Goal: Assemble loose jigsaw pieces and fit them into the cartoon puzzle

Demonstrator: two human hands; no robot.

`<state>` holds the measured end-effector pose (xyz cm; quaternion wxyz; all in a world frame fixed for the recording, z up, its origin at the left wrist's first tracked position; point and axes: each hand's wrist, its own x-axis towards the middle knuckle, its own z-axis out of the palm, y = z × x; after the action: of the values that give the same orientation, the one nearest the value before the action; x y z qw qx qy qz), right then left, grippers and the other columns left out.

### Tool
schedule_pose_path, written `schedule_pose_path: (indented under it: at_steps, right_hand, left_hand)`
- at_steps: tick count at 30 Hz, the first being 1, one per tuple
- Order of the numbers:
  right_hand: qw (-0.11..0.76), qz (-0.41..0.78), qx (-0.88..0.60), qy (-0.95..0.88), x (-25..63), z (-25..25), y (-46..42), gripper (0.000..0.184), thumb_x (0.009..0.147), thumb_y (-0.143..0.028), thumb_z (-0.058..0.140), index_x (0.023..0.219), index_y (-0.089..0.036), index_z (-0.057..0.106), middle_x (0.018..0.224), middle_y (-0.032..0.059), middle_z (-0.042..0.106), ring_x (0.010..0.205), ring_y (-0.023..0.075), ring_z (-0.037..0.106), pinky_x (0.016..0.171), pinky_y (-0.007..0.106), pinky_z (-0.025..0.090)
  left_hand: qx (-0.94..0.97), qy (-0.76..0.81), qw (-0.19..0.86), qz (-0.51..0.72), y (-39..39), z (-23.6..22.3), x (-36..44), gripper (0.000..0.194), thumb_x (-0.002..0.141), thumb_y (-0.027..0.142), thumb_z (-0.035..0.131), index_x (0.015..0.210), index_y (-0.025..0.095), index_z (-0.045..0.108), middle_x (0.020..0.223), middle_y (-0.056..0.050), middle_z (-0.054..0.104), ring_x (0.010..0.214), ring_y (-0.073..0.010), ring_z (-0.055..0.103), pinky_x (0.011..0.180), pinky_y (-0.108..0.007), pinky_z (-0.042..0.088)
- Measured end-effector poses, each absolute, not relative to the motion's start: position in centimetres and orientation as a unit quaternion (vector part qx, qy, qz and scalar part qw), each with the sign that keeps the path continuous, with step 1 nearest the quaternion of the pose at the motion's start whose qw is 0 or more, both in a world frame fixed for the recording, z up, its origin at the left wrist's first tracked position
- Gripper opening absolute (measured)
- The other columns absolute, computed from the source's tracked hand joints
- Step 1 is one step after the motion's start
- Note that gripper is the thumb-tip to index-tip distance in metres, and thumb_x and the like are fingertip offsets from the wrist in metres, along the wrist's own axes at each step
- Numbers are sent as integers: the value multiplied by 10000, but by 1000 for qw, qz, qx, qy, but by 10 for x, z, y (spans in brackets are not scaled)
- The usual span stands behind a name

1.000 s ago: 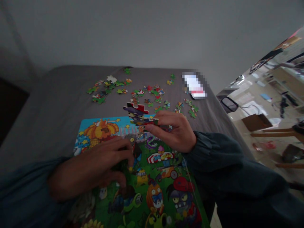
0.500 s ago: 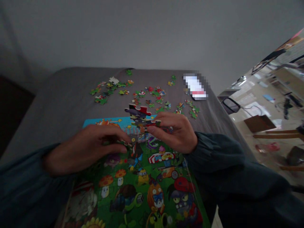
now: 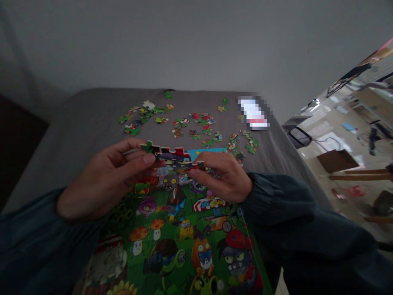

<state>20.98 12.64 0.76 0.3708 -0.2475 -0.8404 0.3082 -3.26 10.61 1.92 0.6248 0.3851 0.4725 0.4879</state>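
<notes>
My left hand [image 3: 107,182] pinches a small green puzzle piece [image 3: 149,146] and holds it against the left edge of a joined cluster of puzzle pieces [image 3: 175,157], purple and red. My right hand [image 3: 225,176] grips that cluster from the right, thumb under and fingers on top. Both hands hover above the colourful picture sheet [image 3: 184,237] that lies on the grey table [image 3: 73,131]. The two hands nearly meet at the cluster.
Several loose puzzle pieces [image 3: 184,123] are scattered across the far half of the table. A blurred white and red object [image 3: 253,111] lies at the far right corner. To the right, past the table edge, are a floor, a cardboard box [image 3: 334,157] and furniture.
My left hand has lifted off the picture sheet with a green piece and moved up and right to the cluster. My right hand stayed about where it was, holding the cluster.
</notes>
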Motion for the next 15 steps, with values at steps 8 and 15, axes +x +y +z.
schedule_pose_path:
  at_steps: [8, 15]
  right_hand:
    - [345, 331, -254, -841, 210, 7, 126, 303, 992, -314, 564, 739, -154, 610, 673, -8, 555, 617, 93, 477, 601, 238, 380]
    - [345, 326, -259, -841, 209, 4, 126, 322, 1000, -336, 551, 739, -158, 612, 675, -5, 567, 618, 96, 484, 604, 238, 389]
  left_hand:
    - [403, 459, 627, 484, 102, 20, -28, 410, 569, 381, 966, 830, 237, 685, 624, 23, 763, 499, -117, 692, 495, -159, 585]
    - [448, 451, 568, 523, 101, 20, -25, 397, 578, 358, 962, 786, 231, 649, 565, 35, 744, 428, -126, 677, 413, -148, 542]
